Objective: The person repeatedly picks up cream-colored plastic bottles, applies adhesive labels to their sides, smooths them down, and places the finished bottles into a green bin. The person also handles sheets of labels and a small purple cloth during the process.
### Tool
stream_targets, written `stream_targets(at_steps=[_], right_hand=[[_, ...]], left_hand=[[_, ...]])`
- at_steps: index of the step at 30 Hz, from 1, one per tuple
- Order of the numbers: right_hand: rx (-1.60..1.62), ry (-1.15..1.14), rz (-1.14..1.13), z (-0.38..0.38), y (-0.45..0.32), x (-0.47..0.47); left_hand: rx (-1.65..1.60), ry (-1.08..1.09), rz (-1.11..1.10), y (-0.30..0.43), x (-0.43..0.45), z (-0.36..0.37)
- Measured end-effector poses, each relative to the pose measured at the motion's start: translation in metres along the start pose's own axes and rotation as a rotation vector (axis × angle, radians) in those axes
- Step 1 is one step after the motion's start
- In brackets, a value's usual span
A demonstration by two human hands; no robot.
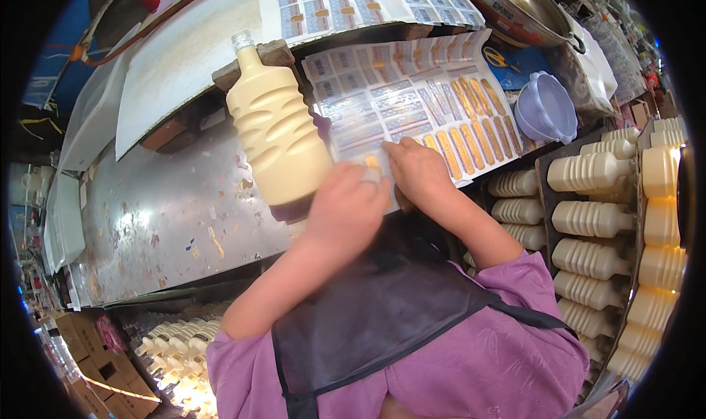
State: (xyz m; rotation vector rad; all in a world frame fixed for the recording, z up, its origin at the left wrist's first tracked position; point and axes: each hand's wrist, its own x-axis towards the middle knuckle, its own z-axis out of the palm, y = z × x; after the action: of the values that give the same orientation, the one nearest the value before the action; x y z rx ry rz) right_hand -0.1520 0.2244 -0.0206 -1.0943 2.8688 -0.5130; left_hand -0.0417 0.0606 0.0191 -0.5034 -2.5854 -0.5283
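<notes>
A cream-coloured bottle (276, 127) with a clear neck lies on its side on a purple cloth (292, 209), its neck pointing away from me. My left hand (350, 198) is blurred beside the bottle's base, over the near edge of a sticker sheet; its fingers are bent, and whether they hold anything cannot be made out. On the sheet of gold and patterned stickers (386, 116), my right hand (416, 165) rests with its fingertips near the lower middle. Gold strip stickers (469, 143) show to the right of that hand.
More sticker sheets (331, 5) lie on the raised white board (187, 60). At the right are yellow scissors (499, 59), a lilac bucket (546, 107) and a metal basin (524, 5). Racked cream bottles (587, 218) stand at my right side. Paint-like scraps mark the metal table (165, 220).
</notes>
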Motion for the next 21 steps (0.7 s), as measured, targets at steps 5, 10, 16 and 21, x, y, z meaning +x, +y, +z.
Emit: stream_targets(at_steps=[5, 10, 16, 21], right_hand=[[-0.035, -0.066, 0.015, -0.006, 0.001, 0.003], [-0.036, -0.243, -0.028, -0.011, 0.001, 0.006], [0.062, 0.008, -0.071, 0.004, 0.008, 0.012], [0.264, -0.025, -0.112, 0.013, 0.013, 0.035]], left_hand=[[0.226, -0.278, -0.11, -0.001, 0.013, 0.032], [0.253, -0.394, -0.148, -0.001, 0.014, 0.041], [0.238, -0.39, -0.137, 0.001, 0.018, 0.036], [0.337, -0.626, -0.254, 0.007, 0.026, 0.035]])
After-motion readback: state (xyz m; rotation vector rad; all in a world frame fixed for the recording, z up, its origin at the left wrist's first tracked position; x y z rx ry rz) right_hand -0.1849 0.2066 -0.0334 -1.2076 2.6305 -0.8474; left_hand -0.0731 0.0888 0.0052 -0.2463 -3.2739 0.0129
